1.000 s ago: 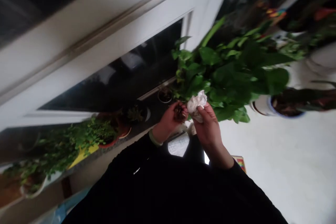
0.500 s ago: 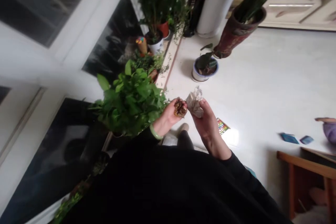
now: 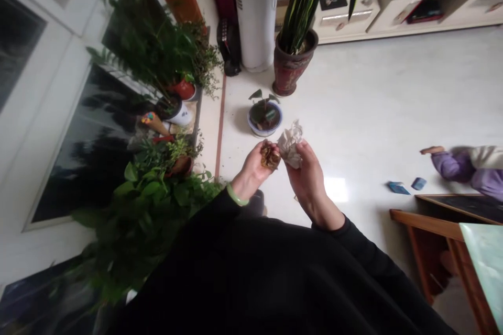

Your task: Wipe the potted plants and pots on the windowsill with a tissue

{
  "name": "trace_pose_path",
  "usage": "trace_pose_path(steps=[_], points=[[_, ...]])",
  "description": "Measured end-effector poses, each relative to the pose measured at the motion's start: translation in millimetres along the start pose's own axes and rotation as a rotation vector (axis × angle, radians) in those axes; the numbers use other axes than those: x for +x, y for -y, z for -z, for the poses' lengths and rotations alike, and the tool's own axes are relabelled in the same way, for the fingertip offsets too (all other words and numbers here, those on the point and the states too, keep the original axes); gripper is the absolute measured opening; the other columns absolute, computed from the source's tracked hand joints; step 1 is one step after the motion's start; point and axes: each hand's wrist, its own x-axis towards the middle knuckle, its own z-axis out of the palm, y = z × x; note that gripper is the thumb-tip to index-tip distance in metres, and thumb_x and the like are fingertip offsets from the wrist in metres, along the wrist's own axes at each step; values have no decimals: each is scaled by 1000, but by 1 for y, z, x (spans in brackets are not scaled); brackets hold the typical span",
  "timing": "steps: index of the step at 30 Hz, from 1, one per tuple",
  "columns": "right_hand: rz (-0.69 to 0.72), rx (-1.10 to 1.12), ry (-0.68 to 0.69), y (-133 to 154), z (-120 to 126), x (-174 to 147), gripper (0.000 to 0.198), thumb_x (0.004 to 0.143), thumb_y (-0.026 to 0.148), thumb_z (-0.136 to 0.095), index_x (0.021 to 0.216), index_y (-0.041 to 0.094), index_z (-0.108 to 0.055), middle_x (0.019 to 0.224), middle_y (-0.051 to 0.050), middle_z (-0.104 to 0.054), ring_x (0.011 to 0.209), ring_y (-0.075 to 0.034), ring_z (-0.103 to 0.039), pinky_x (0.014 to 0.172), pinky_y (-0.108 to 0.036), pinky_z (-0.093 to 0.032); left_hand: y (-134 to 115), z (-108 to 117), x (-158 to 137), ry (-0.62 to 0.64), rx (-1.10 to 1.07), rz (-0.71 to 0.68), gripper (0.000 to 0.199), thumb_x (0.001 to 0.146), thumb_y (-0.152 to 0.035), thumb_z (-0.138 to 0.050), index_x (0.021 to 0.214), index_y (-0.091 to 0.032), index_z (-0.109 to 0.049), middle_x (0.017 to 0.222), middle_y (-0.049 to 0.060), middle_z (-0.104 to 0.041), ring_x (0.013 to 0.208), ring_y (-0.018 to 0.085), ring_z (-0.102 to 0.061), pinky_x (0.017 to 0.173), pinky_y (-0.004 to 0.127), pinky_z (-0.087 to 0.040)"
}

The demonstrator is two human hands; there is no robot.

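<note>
My left hand [image 3: 254, 166], with a pale green bangle at the wrist, is closed around a bunch of dry brown leaves [image 3: 270, 157]. Close beside it, my right hand [image 3: 310, 175] grips a crumpled white tissue [image 3: 291, 144] between thumb and fingers. The two hands are held in front of my body, nearly touching. Just beyond them, a small plant in a blue-rimmed white pot [image 3: 265, 130] stands on the floor. Behind that is a tall dark red pot [image 3: 288, 70] of long striped leaves.
Leafy potted plants [image 3: 157, 188] line the window ledge at left. A white upright appliance [image 3: 257, 15] and a low cabinet [image 3: 346, 21] stand at the back. To the right are blue pieces [image 3: 398, 187] on the floor, a person in purple [image 3: 451, 165] and a wooden table [image 3: 428, 225].
My view has turned and moved forward, so the pots now appear further left and the person at right shows more. Both hands keep hold of the leaves and the tissue.
</note>
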Motion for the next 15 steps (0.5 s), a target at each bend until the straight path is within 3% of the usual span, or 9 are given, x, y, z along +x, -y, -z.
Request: trace_pose_path(steps=[4,8,11,15], points=[[-13,3,-41,31,0,70,16,82,27,-77,97,28,-71,102,2,-79,98,-17,-74,104,-36,-60,-11,-59,50,-14,32,44,46,110,-16,-43,66,-16,-57,59,0,-60,52,8,-59,54,15,-51],[58,40,-121,81,7,133,11,83,27,-76,93,27,-71,103,1,-79,102,-19,-74,107,-37,-60,-8,-137,103,-32,110,145,45,109,-17,-46,66,-16,-57,59,0,-59,53,9,-58,54,16,-49],[156,63,-197,130,21,173,10,85,26,-75,94,27,-72,105,1,-79,106,-19,-73,108,-37,-59,12,-203,144,1,182,224,43,108,-15,-48,66,-16,-58,60,0,-59,55,9,-58,55,16,-48],[252,121,-312,200,60,230,10,86,26,-75,95,27,-74,103,1,-79,103,-17,-73,106,-35,-60,59,-291,203,33,294,313,44,109,-16,-46,67,-15,-59,60,0,-60,55,9,-59,55,17,-48]])
